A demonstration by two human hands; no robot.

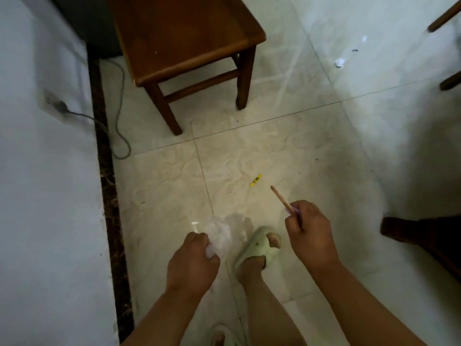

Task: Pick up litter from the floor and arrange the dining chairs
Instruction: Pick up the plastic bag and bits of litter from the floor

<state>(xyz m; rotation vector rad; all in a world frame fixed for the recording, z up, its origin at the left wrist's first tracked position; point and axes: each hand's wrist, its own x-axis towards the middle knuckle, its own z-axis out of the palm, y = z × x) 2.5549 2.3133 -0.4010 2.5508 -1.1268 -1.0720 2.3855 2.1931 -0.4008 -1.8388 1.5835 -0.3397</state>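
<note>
Gathering litter is the step in hand: the left hand (193, 262) is closed on a crumpled plastic bag (219, 237), the right hand (308, 229) on a thin stick (280, 197). A yellow scrap (256, 180) lies on the floor (287, 136) just beyond; the next move likely calls for stooping to it, then the white scraps (339, 62) farther off, before straightening the wooden chair (184, 46).

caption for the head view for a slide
Left hand clutching crumpled plastic, right hand holding a stick.

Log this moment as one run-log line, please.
left hand: crumpled plastic | right hand: wooden stick | floor: yellow scrap, white scrap
</note>
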